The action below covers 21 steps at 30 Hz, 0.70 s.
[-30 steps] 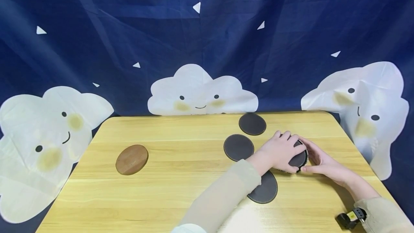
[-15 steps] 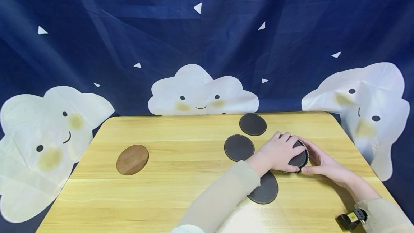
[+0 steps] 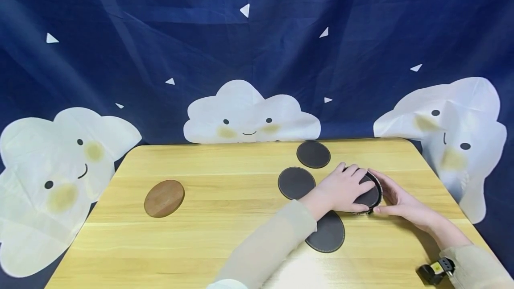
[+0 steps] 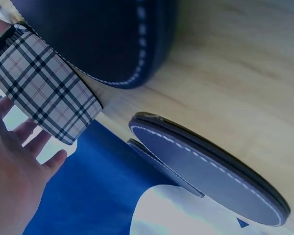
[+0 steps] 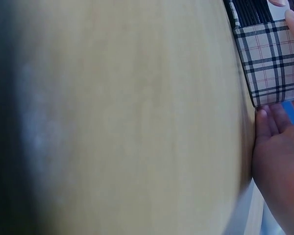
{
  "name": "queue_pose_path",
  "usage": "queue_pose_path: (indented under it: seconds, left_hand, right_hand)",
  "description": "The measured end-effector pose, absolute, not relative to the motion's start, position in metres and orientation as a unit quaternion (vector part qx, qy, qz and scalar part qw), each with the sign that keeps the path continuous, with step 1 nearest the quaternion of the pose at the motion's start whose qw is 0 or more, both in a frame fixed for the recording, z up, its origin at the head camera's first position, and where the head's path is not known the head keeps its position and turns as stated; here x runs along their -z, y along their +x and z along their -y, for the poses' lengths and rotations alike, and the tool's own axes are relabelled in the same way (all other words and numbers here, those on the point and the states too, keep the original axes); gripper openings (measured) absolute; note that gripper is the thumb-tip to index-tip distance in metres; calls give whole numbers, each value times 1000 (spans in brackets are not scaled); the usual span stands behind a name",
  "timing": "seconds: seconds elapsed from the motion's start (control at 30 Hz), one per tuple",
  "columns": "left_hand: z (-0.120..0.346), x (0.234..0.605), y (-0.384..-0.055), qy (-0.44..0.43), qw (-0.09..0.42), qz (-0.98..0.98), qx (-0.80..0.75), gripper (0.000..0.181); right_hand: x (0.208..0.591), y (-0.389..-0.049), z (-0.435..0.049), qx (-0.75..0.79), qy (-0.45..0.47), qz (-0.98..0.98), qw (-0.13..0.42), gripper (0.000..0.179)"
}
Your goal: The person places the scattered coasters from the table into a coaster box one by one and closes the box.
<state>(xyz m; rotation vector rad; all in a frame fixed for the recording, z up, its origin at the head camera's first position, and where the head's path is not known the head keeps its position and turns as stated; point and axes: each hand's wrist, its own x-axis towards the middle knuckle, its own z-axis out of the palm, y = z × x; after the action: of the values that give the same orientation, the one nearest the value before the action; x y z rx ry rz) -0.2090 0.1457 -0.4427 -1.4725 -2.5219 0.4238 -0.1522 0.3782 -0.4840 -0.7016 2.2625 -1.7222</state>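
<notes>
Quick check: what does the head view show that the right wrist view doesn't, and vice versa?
Only the head view shows the wooden disc and three dark coasters lying on the table. Only the right wrist view clearly shows the plaid side of the holder, with dark stacked edges in its gap; the dark blur at its left is unclear. Both show the right hand at the holder and part of the table.

Head view forward-down, wrist views close, sharing plaid holder [image 4: 46, 88]
</notes>
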Motion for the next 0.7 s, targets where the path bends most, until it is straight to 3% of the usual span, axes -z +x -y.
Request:
queue_pose_path:
  seconds: [0.7]
  left_hand:
    - [-101, 437, -200, -520, 127, 835, -125, 65]
  right_hand:
    - [484, -153, -377, 585, -239, -769, 101, 98]
